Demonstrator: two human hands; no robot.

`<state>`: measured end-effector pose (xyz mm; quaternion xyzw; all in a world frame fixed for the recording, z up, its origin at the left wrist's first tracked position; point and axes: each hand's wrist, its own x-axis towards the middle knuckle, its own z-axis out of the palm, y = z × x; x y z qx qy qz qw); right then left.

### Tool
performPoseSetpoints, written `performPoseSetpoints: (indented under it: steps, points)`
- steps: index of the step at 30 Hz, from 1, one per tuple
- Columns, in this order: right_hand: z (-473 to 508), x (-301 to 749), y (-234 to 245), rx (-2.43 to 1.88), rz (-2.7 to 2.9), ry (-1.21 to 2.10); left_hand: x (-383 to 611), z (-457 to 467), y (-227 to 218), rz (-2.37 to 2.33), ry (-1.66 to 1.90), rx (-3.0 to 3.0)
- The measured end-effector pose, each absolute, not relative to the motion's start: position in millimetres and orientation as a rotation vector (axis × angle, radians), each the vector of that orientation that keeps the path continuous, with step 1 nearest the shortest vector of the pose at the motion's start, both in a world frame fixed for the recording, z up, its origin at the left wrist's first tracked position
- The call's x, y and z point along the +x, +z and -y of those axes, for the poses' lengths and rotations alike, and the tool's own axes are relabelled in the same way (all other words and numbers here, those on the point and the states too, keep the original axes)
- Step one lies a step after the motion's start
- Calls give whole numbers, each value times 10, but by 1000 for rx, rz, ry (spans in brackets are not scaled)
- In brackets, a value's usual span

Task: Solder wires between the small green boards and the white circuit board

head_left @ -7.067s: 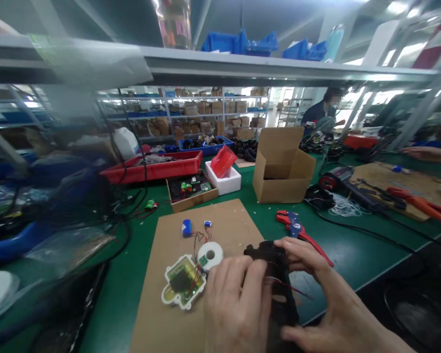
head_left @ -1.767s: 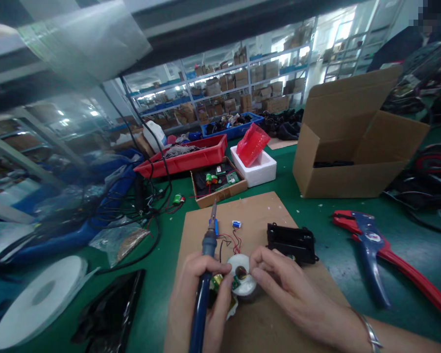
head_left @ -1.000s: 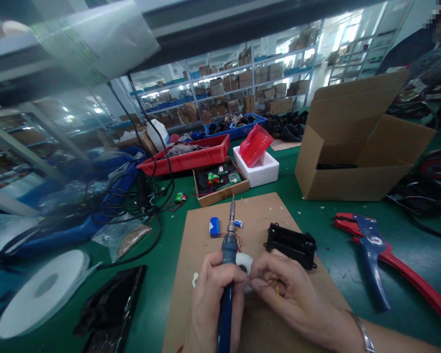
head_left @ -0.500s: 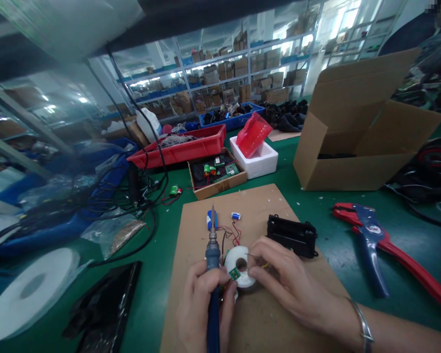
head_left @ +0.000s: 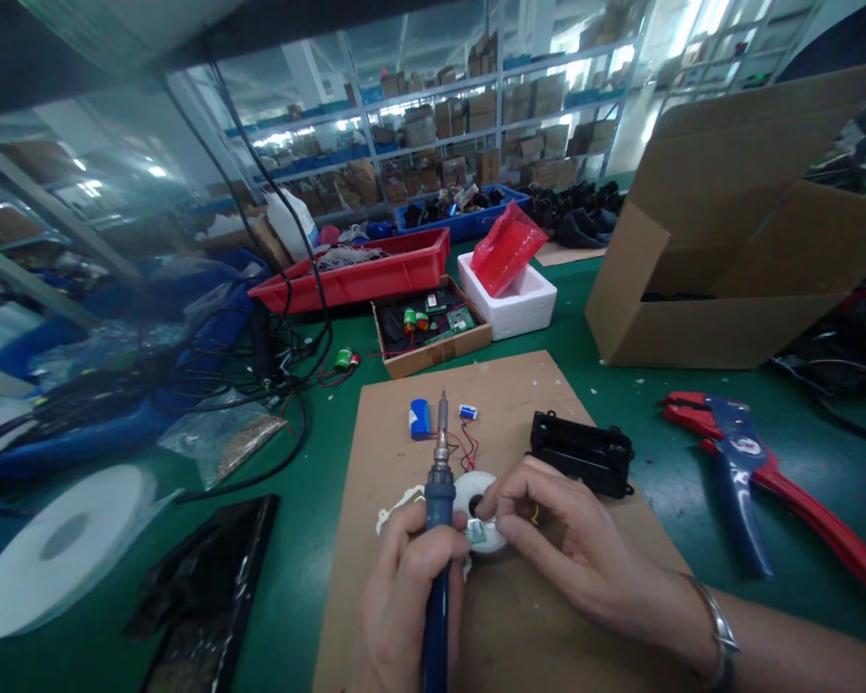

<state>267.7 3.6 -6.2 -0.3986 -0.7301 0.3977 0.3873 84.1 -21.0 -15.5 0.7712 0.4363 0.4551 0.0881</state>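
My left hand is closed around a soldering iron, whose tip points up and away from me. At its fingertips a small circuit board lies against a white round part with a hole in the middle. My right hand is pinched at the right edge of the round part; whatever sits between its fingertips is too small to make out. A yellow wire shows beneath these fingers. Beyond the hands lie a blue cylindrical battery and a small blue part on red and black wires.
A cardboard sheet covers the green bench. A black plastic housing lies right, then red-and-blue pliers and a cardboard box. Behind are a shallow box of parts, white foam box and red tray.
The soldering iron and my left hand have shifted slightly right. The small board has turned and sits closer to my right fingertips. The whole view has moved a little.
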Motion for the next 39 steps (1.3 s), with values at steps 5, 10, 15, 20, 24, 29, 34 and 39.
performPoseSetpoints:
  steps: [5,10,15,20,24,29,34,39]
  points:
    - [-51,2682,-54,-953,1937,891,834,210,-161,-1285,1381,2288]
    - [-65,2696,-103,-842,2059,724,859,236,-160,-1322,1425,2303]
    - [-74,2688,-120,-831,2069,716,903,266,-197,-1295,1444,2250]
    - [-68,2673,-85,-864,2011,796,907,249,-209,-1245,1446,2190]
    - [-78,2690,-85,-862,2029,788,914,228,-194,-1237,1461,2160]
    - [-81,2692,-106,-791,2040,689,939,259,-177,-1339,1500,2135]
    - [-73,2648,-97,-786,2047,572,941,286,-146,-1345,1439,2135]
    - [-98,2642,-101,-836,2035,667,926,264,-172,-1364,1471,2136]
